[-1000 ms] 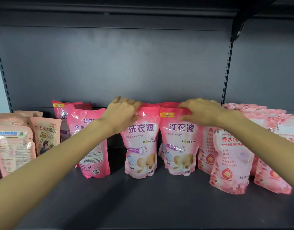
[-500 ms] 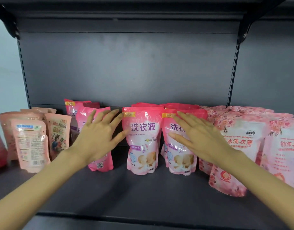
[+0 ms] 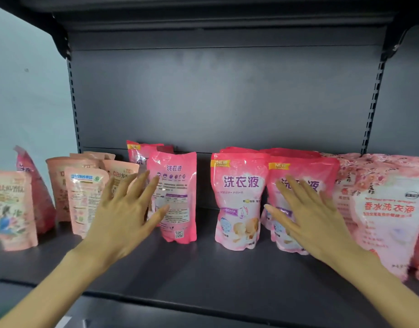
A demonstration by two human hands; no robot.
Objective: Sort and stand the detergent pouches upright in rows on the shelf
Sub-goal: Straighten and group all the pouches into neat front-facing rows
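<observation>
Pink detergent pouches stand upright along the dark shelf [image 3: 203,271]. My left hand [image 3: 125,214] hovers open with spread fingers in front of a pink pouch turned back side out [image 3: 177,197]. My right hand [image 3: 310,216] is open too, fingers spread over the front of the right one of two matching pink pouches [image 3: 322,171]; its twin [image 3: 239,200] stands free just to the left. More pouches of the same kind stand behind these. Neither hand holds anything.
Peach-coloured pouches [image 3: 85,197] stand in a group at the left, with another at the far left [image 3: 12,209]. Floral pink-and-white pouches [image 3: 390,214] crowd the right end. A gap lies between the back-facing pouch and the twin pouches. The shelf's front strip is bare.
Both hands let go of the tops of the two matching pouches and drew back toward me with fingers spread. The view shifted left and pulled back.
</observation>
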